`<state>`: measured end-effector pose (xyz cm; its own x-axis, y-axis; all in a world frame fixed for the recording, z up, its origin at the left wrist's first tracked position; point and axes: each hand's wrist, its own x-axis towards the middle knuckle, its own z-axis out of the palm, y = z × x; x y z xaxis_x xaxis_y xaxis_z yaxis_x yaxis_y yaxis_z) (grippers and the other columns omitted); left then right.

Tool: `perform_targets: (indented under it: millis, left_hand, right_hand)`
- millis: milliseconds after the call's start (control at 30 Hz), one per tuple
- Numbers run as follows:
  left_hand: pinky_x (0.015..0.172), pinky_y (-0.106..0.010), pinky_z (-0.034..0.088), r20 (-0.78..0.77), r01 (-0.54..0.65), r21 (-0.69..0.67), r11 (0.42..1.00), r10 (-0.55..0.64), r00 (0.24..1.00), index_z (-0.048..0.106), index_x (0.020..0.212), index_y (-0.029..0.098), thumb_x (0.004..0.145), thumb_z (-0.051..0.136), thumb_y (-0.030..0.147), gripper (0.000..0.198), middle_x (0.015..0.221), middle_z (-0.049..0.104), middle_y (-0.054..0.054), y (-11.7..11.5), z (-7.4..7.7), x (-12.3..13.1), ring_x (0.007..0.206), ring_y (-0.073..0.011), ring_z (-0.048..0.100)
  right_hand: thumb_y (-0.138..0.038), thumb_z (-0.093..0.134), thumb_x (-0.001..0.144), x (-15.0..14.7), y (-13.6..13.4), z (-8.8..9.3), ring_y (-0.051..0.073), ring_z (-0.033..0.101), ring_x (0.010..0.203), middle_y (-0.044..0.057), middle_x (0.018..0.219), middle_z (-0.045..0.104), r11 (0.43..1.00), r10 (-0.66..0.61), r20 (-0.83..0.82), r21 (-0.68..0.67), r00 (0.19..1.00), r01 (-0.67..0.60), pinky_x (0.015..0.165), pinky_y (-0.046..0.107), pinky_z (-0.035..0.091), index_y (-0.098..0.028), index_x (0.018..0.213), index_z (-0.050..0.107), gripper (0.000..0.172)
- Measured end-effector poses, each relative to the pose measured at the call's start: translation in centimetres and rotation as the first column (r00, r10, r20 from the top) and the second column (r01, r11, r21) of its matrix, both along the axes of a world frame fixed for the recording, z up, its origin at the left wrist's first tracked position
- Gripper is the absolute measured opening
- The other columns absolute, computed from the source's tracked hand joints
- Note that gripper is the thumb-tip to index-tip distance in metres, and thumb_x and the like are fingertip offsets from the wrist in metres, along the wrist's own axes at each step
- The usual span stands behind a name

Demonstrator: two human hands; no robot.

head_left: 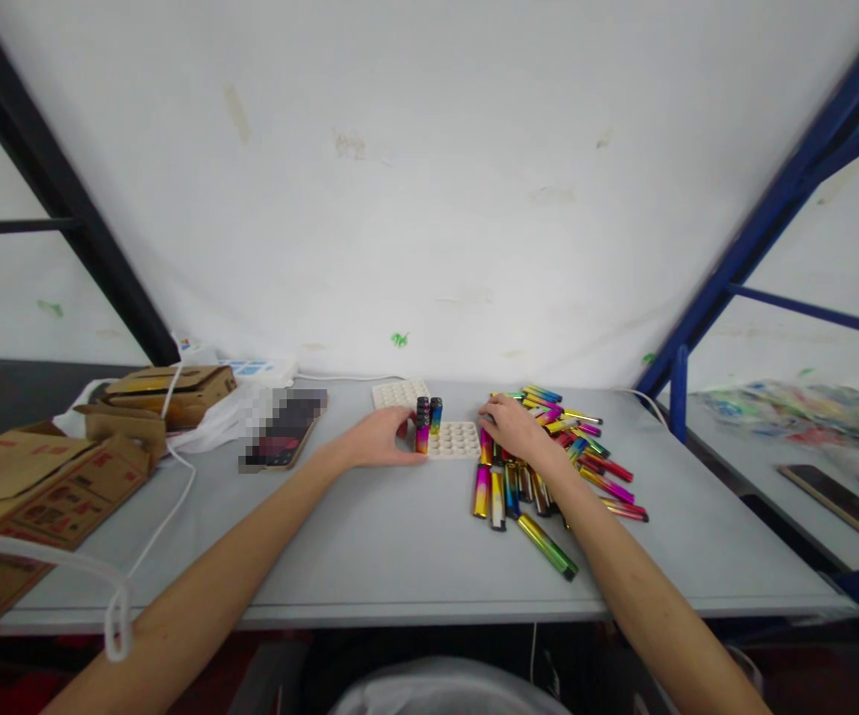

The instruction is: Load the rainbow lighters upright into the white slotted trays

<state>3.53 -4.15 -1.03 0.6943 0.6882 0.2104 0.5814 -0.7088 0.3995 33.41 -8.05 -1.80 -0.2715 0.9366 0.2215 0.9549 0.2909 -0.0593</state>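
Note:
My left hand (pixel 380 437) curls around the left end of a white tray with rows of round holes (pixel 455 441), thumb at its front corner and fingers behind. Several shiny lighters (pixel 422 437) with black tops stand upright at that end, beside my fingers; another lighter (pixel 436 415) stands just behind them. At the left edge of a loose heap of multicoloured metallic lighters (pixel 540 487), my right hand (pixel 514 422) has its fingers bent down over a pink and yellow lighter (pixel 486 445). The palm hides part of the heap, and the thumb's contact is not clear.
A second white holed tray (pixel 399 394) lies behind, near the wall. To the left are a phone (pixel 284 427), a white plastic bag (pixel 213 427), open cardboard boxes (pixel 49 487) and a white cable (pixel 183 487). A blue metal frame (pixel 742 238) borders the table's right side.

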Motion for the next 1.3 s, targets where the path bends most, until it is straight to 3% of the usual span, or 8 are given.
perform_targets:
  millis: [200, 367, 633, 767, 967, 1100, 1167, 1300]
  left_hand:
    - [0.069, -0.037, 0.046, -0.025, -0.008, 0.002, 1.000, 0.008, 1.000, 0.063, 0.093, 0.021, 0.072, 0.077, 0.064, 0.050, 0.088, 0.068, -0.008, 0.1, -0.2, -0.1, 0.077, -0.0277, 0.062]
    - [0.071, -0.039, 0.048, -0.040, -0.016, -0.003, 1.000, 0.016, 0.999, 0.064, 0.096, 0.020, 0.071, 0.078, 0.064, 0.053, 0.093, 0.070, -0.011, 0.3, -0.3, -0.2, 0.081, -0.0301, 0.065]
    - [0.082, -0.044, 0.052, -0.072, -0.002, 0.028, 1.000, 0.004, 0.997, 0.065, 0.105, 0.017, 0.072, 0.077, 0.068, 0.062, 0.106, 0.071, -0.016, 0.5, -0.2, -0.2, 0.094, -0.0356, 0.067]
    - [0.082, -0.045, 0.052, -0.057, 0.009, 0.034, 0.999, -0.007, 0.998, 0.067, 0.105, 0.017, 0.072, 0.077, 0.066, 0.060, 0.106, 0.071, -0.018, 0.6, -0.4, -0.2, 0.095, -0.0373, 0.068]
    - [0.081, -0.047, 0.053, 0.011, 0.014, 0.030, 0.999, -0.014, 1.000, 0.069, 0.115, 0.016, 0.072, 0.080, 0.063, 0.065, 0.103, 0.071, -0.016, 0.5, -0.4, -0.2, 0.091, -0.0369, 0.068]
    - [0.092, -0.047, 0.055, 0.154, 0.026, 0.026, 0.999, -0.030, 0.988, 0.045, 0.155, 0.018, 0.078, 0.081, 0.062, 0.096, 0.124, 0.065, -0.014, 0.0, -0.4, -0.2, 0.095, -0.0300, 0.066]
    - [0.099, -0.047, 0.055, 0.223, 0.036, 0.070, 0.997, -0.051, 0.973, 0.031, 0.163, 0.023, 0.082, 0.080, 0.057, 0.101, 0.133, 0.059, -0.013, -0.3, -0.2, -0.1, 0.099, -0.0261, 0.064]
    - [0.102, -0.043, 0.056, 0.266, 0.077, 0.152, 0.985, -0.116, 0.957, 0.044, 0.156, 0.030, 0.088, 0.078, 0.048, 0.078, 0.136, 0.053, -0.010, -1.0, 0.2, 0.4, 0.107, -0.0235, 0.062]
  right_hand:
    - [-0.022, 0.050, 0.107, 0.3, 0.1, -0.6, 0.029, 0.055, 0.140, 0.022, 0.153, 0.058, 0.996, -0.056, 0.003, 0.063, 0.998, 0.056, 0.118, 0.041, 0.039, -0.010, 0.145, 0.062, 0.042]
    - [-0.020, 0.046, 0.108, 0.3, 0.2, -0.4, 0.027, 0.067, 0.121, 0.020, 0.128, 0.074, 0.995, -0.050, 0.026, -0.081, 0.998, 0.052, 0.109, 0.036, 0.044, -0.013, 0.127, 0.073, 0.034]
    - [-0.020, 0.061, 0.101, 0.2, 0.3, 0.9, 0.027, 0.067, 0.114, 0.018, 0.113, 0.075, 0.990, -0.098, 0.027, -0.098, 0.995, 0.100, 0.103, 0.033, 0.044, -0.012, 0.112, 0.079, 0.022]
    - [-0.021, 0.061, 0.102, 0.4, 0.3, 0.6, 0.028, 0.066, 0.111, 0.017, 0.113, 0.072, 0.996, -0.090, -0.020, 0.002, 0.996, 0.090, 0.101, 0.035, 0.046, -0.014, 0.107, 0.079, 0.020]
    - [-0.029, 0.047, 0.110, 0.1, 0.0, 1.3, 0.027, 0.070, 0.103, 0.015, 0.115, 0.074, 0.938, 0.062, -0.362, 0.340, 0.930, 0.070, 0.091, 0.035, 0.051, -0.017, 0.121, 0.068, 0.027]
    - [-0.038, 0.041, 0.112, -0.5, -1.0, 2.0, 0.025, 0.073, 0.085, 0.010, 0.096, 0.077, 0.928, 0.122, -0.474, 0.365, 0.872, 0.069, 0.079, 0.032, 0.051, -0.019, 0.127, 0.062, 0.032]
    - [-0.040, 0.041, 0.112, -0.8, -1.4, 2.2, 0.025, 0.073, 0.086, 0.010, 0.096, 0.077, 0.920, 0.134, -0.483, 0.386, 0.865, 0.073, 0.079, 0.032, 0.050, -0.019, 0.126, 0.062, 0.033]
    - [-0.041, 0.040, 0.111, -0.7, -1.5, 2.4, 0.025, 0.072, 0.090, 0.011, 0.099, 0.077, 0.894, 0.149, -0.487, 0.439, 0.861, 0.093, 0.084, 0.032, 0.050, -0.020, 0.120, 0.064, 0.033]
